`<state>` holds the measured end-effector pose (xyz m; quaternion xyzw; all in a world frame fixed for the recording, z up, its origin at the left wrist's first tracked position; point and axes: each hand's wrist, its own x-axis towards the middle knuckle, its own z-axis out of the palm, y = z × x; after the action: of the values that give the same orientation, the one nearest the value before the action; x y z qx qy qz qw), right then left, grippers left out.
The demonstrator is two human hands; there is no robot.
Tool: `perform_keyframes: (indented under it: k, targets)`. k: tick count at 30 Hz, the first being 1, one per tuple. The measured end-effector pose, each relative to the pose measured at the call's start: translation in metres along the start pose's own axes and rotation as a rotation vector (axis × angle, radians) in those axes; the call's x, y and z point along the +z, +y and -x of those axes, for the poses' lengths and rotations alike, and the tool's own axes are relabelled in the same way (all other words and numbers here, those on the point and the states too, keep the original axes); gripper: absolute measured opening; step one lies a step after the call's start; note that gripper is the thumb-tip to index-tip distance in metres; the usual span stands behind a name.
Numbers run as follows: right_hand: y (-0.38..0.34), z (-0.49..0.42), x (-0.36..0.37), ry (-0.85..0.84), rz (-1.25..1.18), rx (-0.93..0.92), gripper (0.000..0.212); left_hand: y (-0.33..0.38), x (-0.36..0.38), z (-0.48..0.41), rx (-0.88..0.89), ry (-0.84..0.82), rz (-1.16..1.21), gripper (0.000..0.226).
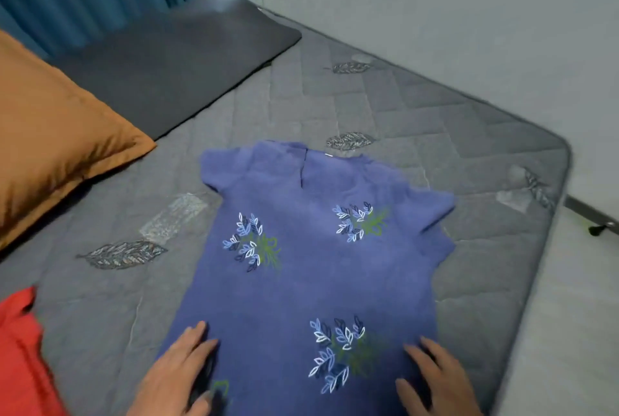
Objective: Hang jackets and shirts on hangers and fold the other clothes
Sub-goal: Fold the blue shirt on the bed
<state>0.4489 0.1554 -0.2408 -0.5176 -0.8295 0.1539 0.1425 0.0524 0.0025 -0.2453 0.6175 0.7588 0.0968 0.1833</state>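
Blue top [321, 268] with leaf embroidery is lying spread flat on the grey quilted bed [418, 107], neckline pointing away from the person, short sleeves out to both sides, the right sleeve slightly bunched. Left hand [174, 372] is resting palm-down on the garment's left edge near the hem, fingers extended and together, gripping nothing as far as I can tell. Right hand [435, 378] is doing the same on the right edge, flat and open, not pinching fabric. Reads as the smoothing/laying-out step before a fold, so I'm judging this piece is going the fold route rather than onto a hanger; no hanger is showing in view. Next move is probably calling for taking one side edge plus its sleeve and bringing it in toward the centre line, then repeating on the other side, keeping the cloth taut so the bunched right sleeve isn't getting trapped in a crease. Red garment [23, 358] is sitting at the lower left, apart from the top, looks unfolded. Orange pillow [57, 141] and dark mat [174, 63] are lying further up the bed, well clear.
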Motion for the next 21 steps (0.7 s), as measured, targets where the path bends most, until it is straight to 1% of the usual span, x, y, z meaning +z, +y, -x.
perform_keyframes:
  k: [1,2,3,4,5,6,7,10,12,15,16,21]
  targets:
    - [-0.007,-0.029,0.012,-0.013,-0.016,-0.058,0.048,0.018,0.006,-0.024,0.037,0.049,-0.047,0.076]
    - [-0.008,-0.049,0.013,-0.041,0.040,-0.100,0.059,0.034,0.005,-0.048,0.108,0.072,-0.068,0.078]
    - [-0.008,-0.081,0.022,-0.099,0.094,-0.118,0.066,0.046,0.008,-0.079,0.158,0.116,-0.137,0.079]
    - [-0.006,-0.110,0.032,-0.128,0.185,-0.152,0.070,0.056,0.016,-0.109,0.198,0.112,-0.182,0.079]
    - [-0.001,-0.135,0.045,-0.148,0.268,-0.164,0.072,0.060,0.024,-0.139,0.186,0.077,-0.208,0.080]
    - [0.001,-0.158,0.052,-0.172,0.267,-0.104,0.074,0.067,0.029,-0.169,0.172,0.063,-0.220,0.082]
    - [0.008,-0.179,0.060,-0.155,0.278,-0.065,0.076,0.069,0.033,-0.195,0.148,0.057,-0.235,0.083]
    - [0.024,-0.211,0.079,-0.185,0.303,-0.013,0.077,0.072,0.044,-0.252,0.100,0.030,-0.291,0.084]
    - [0.032,-0.212,0.089,-0.175,0.274,0.001,0.075,0.071,0.052,-0.265,0.086,0.034,-0.321,0.083]
    - [0.033,-0.212,0.090,-0.188,0.228,-0.010,0.073,0.067,0.054,-0.264,0.087,-0.005,-0.284,0.084]
    - [0.033,-0.212,0.089,-0.162,0.210,-0.008,0.074,0.066,0.053,-0.264,0.089,0.001,-0.263,0.084]
    - [0.033,-0.215,0.091,-0.185,0.223,-0.022,0.080,0.066,0.052,-0.267,0.119,-0.056,-0.241,0.087]
